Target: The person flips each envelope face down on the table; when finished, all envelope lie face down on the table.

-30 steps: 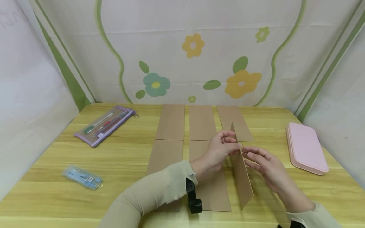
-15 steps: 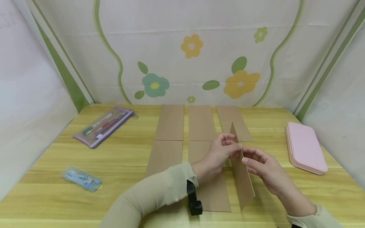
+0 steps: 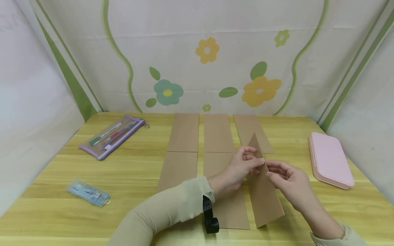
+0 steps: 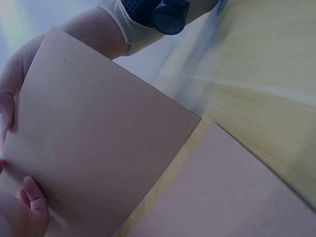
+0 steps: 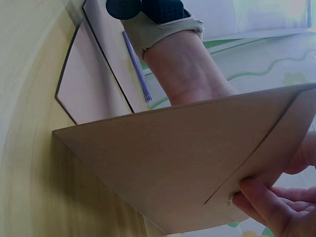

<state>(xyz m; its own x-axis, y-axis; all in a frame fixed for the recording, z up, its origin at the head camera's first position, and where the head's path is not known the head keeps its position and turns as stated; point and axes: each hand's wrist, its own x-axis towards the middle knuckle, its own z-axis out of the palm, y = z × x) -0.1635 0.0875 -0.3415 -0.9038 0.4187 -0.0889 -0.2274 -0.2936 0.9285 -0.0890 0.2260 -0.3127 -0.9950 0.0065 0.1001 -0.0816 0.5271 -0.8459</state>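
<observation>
A thin brown kraft card [image 3: 266, 201] stands tilted on the table, right of the middle column. My left hand [image 3: 237, 168] pinches its upper edge between thumb and fingers. At the right side of that edge, my right hand [image 3: 292, 181] holds it with thumb and fingertips. The right wrist view shows a dark line across the card's face [image 5: 173, 158] and small print by my fingertips [image 5: 244, 185]. In the left wrist view the card hides part of the right hand. Similar brown cards lie flat in columns, among them a left card [image 3: 183, 133] and a middle card [image 3: 217, 133].
A clear pencil pouch with purple trim [image 3: 112, 136] lies at the back left, holding several pens. A small blue clear case [image 3: 88, 193] is nearer the front left. To the right sits a pink case [image 3: 330, 159]. A flowered curtain [image 3: 209, 78] closes the back.
The held card has turned so that its broad left face shows more, and its lower corner has swung right. My right fingers have come in onto its edge; both hands have shifted slightly right.
</observation>
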